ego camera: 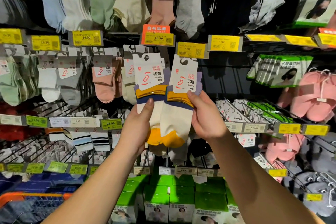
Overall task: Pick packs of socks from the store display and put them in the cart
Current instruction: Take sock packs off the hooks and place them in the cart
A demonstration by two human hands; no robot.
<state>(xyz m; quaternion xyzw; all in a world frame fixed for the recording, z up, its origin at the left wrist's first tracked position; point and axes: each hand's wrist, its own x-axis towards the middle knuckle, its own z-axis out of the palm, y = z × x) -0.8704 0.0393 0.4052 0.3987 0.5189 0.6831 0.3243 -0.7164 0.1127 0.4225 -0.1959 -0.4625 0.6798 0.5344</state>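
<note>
The two sock packs (163,107) are soft knitted cloth — matt cream, mustard and navy — each under a smooth white card header (149,72) with a slight sheen. Price tags (86,38) along the rails look like glossy paper in clear plastic holders, the hooks (234,107) thin dark metal wire — and the cart (36,200) shows an orange plastic rim.

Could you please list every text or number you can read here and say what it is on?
"抗菌": card of the left sock pack, and of the right sock pack
"自有品牌": orange sign
"16.90": yellow price tag
"7.99": yellow price tag
"25.90": green price tag
Smaller print: too blurred.
</note>
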